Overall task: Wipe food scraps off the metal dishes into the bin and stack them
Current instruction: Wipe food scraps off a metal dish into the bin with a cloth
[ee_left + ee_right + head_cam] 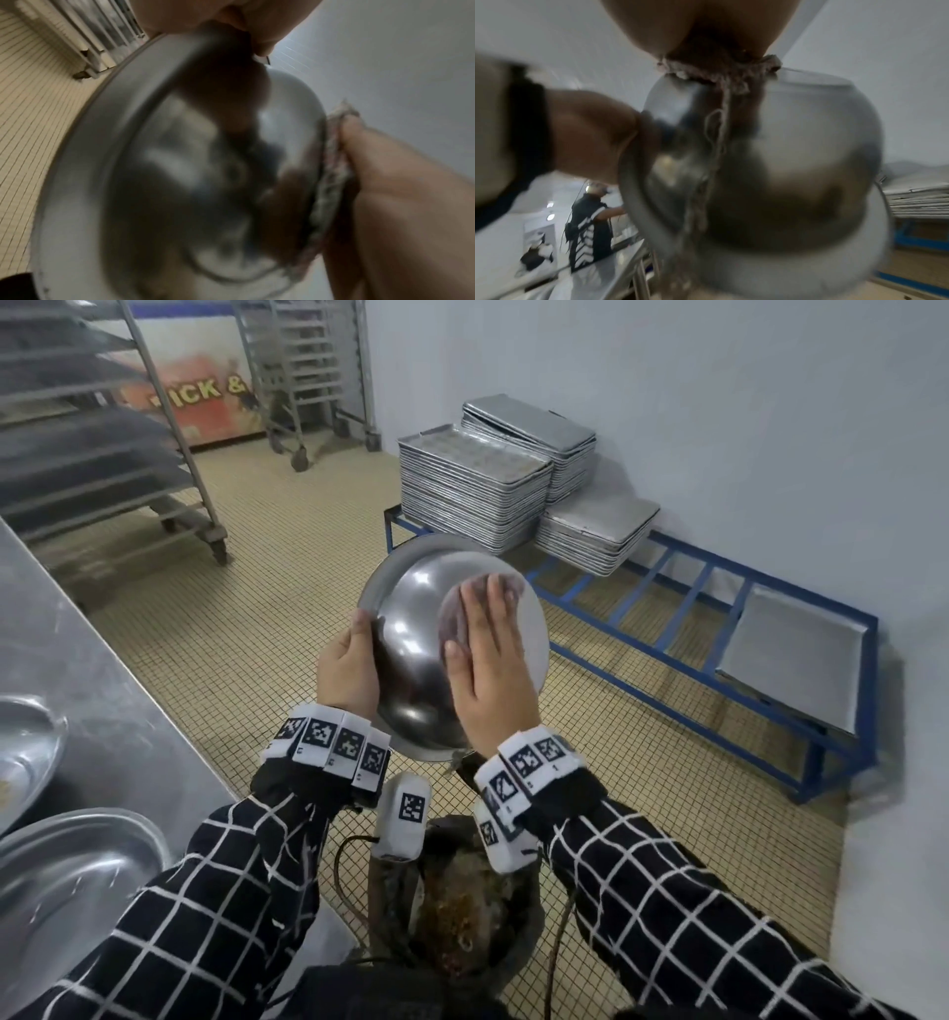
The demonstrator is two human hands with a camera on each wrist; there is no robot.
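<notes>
Left hand [346,670] pinches the tilted metal dish [411,629] at its 9 o'clock rim above the bin [462,911], right hand [488,660] flat-fingered presses a rag [454,618] at 3 o'clock; risk: one-sided push may twist dish free.

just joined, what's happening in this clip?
A person is cleaning a round metal dish over a bin of food scraps on the floor. The left hand grips the dish by its rim and holds it tilted, its domed side facing the person. The right hand presses a cloth flat against that side. More metal dishes sit on the steel counter at the left. Stacks of flat trays rest on a blue rack by the wall.
</notes>
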